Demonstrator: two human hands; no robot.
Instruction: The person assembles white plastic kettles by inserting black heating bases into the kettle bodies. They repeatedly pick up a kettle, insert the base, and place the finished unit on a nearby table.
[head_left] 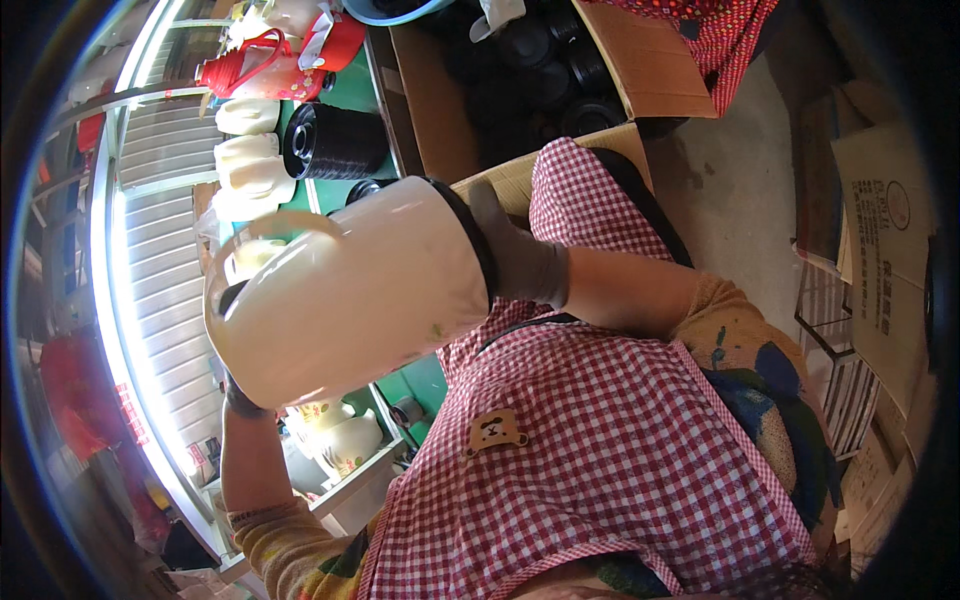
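Observation:
A large cream thermos jug (355,290) lies tilted across my front, held up between my two hands. It has a curved cream handle (215,280) and a black ring round its right end. My right hand (520,255), in a dark grey glove, grips the jug by that black end. My left hand (243,398), gloved too, holds the opposite end near the handle; most of its fingers are hidden behind the jug.
An open cardboard box (655,70) of black round parts stands ahead. On the green-topped bench (415,385) at left are a stack of black rings (335,142), cream spout pieces (250,175) and a red thermos jug (270,75). Flattened cartons (880,270) lean at right.

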